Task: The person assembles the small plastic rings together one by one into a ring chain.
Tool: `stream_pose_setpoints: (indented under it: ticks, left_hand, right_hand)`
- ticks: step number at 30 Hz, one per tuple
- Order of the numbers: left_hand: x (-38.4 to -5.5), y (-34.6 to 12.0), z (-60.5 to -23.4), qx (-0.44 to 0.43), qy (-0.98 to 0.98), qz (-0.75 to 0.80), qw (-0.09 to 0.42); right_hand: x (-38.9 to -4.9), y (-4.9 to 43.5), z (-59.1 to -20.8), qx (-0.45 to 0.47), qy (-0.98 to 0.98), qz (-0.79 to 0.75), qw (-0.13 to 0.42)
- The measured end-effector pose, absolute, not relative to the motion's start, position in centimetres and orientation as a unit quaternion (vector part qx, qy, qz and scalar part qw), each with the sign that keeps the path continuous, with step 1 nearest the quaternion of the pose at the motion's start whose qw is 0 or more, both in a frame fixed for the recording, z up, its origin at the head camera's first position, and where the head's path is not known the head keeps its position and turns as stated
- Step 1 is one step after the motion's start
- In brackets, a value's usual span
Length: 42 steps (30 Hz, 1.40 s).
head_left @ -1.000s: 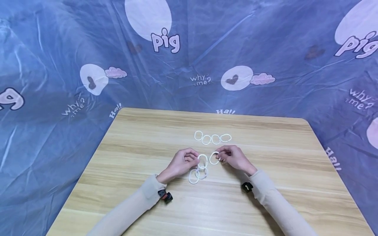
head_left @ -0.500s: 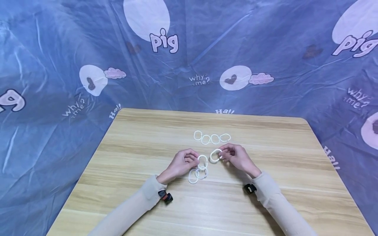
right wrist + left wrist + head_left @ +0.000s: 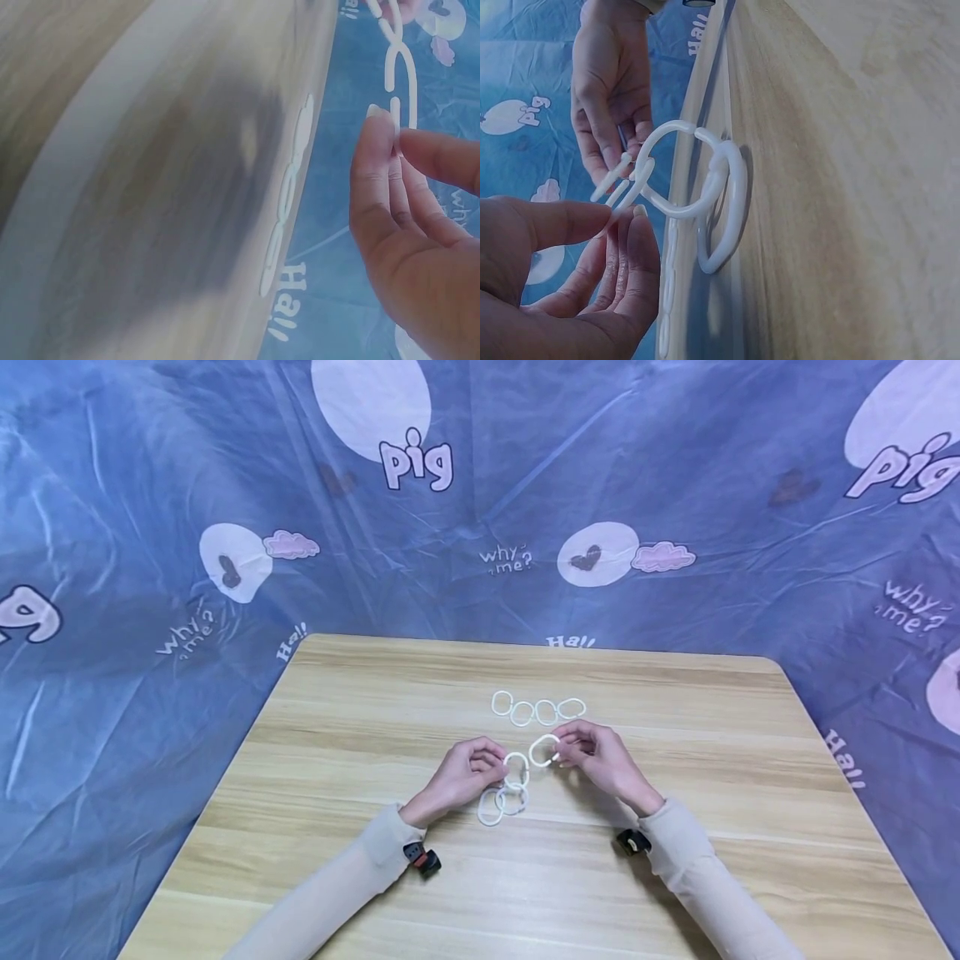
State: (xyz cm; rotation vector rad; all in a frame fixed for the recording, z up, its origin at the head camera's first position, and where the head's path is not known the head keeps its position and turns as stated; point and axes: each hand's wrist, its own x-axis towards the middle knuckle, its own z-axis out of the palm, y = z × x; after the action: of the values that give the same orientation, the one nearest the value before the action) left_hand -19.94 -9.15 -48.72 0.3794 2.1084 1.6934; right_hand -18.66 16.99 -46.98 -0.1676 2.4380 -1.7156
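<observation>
My left hand pinches a white plastic split ring between thumb and fingertips. Two more white rings hang linked below it, and the lowest one reaches the tabletop in the left wrist view. To the right, my right hand pinches a separate white ring by its right side, with the small gap in its loop near the fingertips. From the right wrist, this ring overlaps the left hand's ring. In the head view the two held rings are close together, the right one slightly farther back.
Several white rings lie in a row just beyond my hands on the wood-grain table. A blue printed cloth hangs behind the table's back edge. Each wrist carries a small black camera.
My right hand has lifted its ring from near the tabletop, turned it and brought it back left toward the left hand's ring. The left hand has barely moved.
</observation>
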Motion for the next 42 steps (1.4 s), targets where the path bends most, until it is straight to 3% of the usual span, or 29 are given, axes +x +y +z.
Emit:
stream_pose_setpoints:
  ticks: [42]
  left_hand:
    - [-19.1,-9.0,-48.8,0.143,0.746,0.615,0.211]
  right_hand:
    - [-17.7,14.7,-47.7,-0.094,0.798,-0.585,0.108]
